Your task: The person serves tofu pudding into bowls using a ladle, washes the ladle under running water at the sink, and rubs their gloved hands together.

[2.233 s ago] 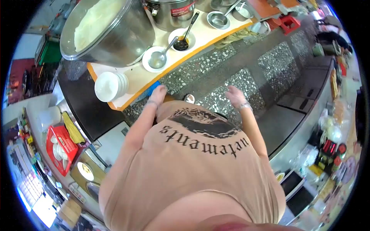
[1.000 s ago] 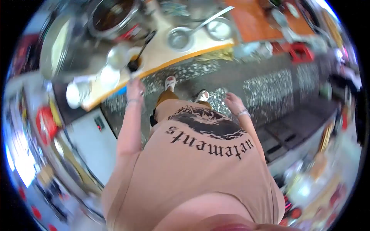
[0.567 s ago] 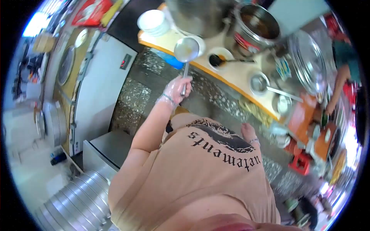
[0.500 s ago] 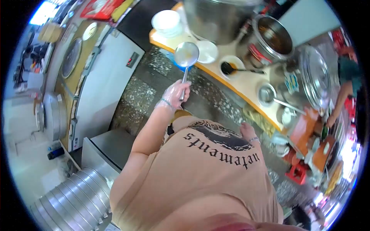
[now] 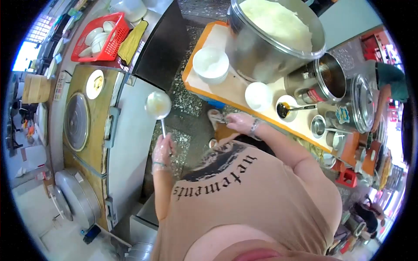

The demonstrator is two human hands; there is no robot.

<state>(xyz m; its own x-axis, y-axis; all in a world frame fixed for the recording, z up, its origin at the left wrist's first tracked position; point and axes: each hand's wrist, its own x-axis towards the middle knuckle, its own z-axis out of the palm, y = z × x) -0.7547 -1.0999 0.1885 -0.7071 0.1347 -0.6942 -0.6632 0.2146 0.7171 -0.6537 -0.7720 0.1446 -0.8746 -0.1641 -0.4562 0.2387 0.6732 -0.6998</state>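
Observation:
My left hand (image 5: 163, 153), in a clear plastic glove, is closed around the handle of a metal ladle (image 5: 158, 105). The ladle's round bowl holds a little pale yellowish stuff and hangs over the floor beside a white chest unit (image 5: 130, 130). My right hand (image 5: 242, 123), also gloved, is in front of my shirt, with its fingers curled together. Whether anything small is in them I cannot make out. Close to it, on the orange-edged table (image 5: 244, 102), stand a white bowl or plate (image 5: 258, 96) and a bowl of dark sauce (image 5: 283, 111) with a spoon.
A stack of white bowls (image 5: 210, 65) and a large steel pot (image 5: 261, 52) of pale food share the table. Beyond are more pots and a person's arm (image 5: 381, 106). On the left are a plate of food (image 5: 95, 85), a round lid (image 5: 77, 122) and a red basket (image 5: 116, 43) of dishes.
The view has turned left. My left hand has carried the ladle away from the table toward the white chest unit. My right hand has come up from my side to the front of my body.

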